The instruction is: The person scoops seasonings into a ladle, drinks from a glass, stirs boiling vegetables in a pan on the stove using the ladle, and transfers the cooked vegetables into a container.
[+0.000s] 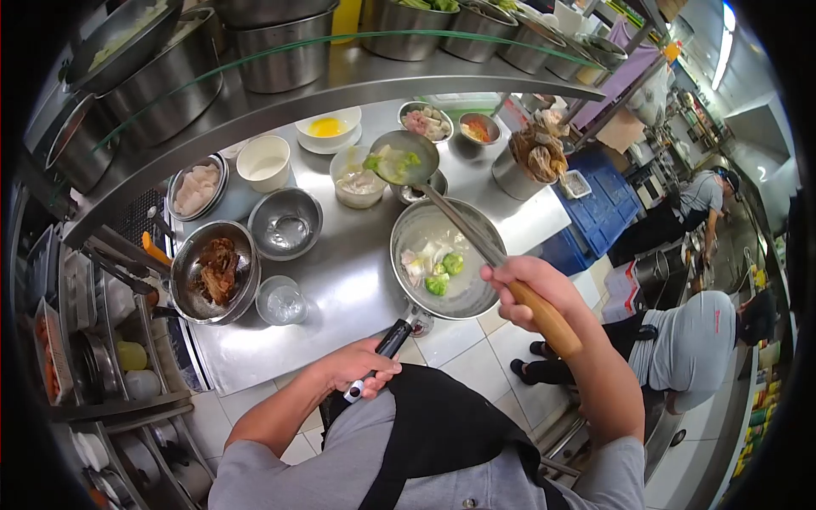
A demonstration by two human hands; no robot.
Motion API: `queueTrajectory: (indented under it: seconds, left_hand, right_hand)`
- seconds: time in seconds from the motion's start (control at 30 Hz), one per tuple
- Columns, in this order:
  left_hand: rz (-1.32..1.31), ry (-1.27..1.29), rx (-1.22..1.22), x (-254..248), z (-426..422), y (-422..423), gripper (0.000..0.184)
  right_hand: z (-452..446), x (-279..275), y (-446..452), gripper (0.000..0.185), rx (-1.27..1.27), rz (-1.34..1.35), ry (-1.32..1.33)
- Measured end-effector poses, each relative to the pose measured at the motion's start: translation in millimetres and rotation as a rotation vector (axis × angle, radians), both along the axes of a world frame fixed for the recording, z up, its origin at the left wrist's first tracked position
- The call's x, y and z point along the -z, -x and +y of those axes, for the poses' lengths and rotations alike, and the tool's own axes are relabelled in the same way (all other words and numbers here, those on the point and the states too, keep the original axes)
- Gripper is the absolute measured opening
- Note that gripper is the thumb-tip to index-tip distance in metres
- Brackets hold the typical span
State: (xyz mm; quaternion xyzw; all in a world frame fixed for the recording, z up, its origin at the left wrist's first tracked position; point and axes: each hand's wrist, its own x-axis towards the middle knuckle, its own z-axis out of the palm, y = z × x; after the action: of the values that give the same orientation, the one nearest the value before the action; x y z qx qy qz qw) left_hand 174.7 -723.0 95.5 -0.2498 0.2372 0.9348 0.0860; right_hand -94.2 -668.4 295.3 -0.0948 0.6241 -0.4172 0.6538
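Observation:
My left hand (pixel 355 369) is wrapped round the black handle of a frying pan (pixel 472 297). In the pan lie broccoli florets (pixel 444 274) and pale pieces in a whitish liquid. My right hand (pixel 531 293) grips the wooden handle of a long ladle (pixel 467 228). The ladle's bowl holds green vegetable and some pale food, and it hangs over the counter beyond the pan. Just left of the ladle's bowl stands a translucent tub (pixel 357 194) with pale contents. A small metal bowl (pixel 433 185) is partly hidden beneath the ladle.
On the steel counter (pixel 357 280) stand a strainer bowl with brown meat (pixel 217 272), a metal bowl (pixel 286 223), a clear plastic cup (pixel 281 300) and a yellow-filled bowl (pixel 328 127). A steel shelf (pixel 357 87) with pots crosses above. Two people work at the right.

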Motion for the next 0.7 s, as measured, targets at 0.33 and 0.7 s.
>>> queueTrajectory:
  seconds: [0.33,0.7]
  left_hand:
    - [-0.002,0.023,0.059,2.1,1.1,-1.5,0.023]
    - [-0.006,0.033,0.089,3.1,3.4,-2.7,0.022]
  right_hand:
    - [-55.9,67.5,-20.6,0.017,-0.297,0.442,0.085]
    - [-18.3,135.4,-30.9,0.024,-0.362,1.191,0.299]
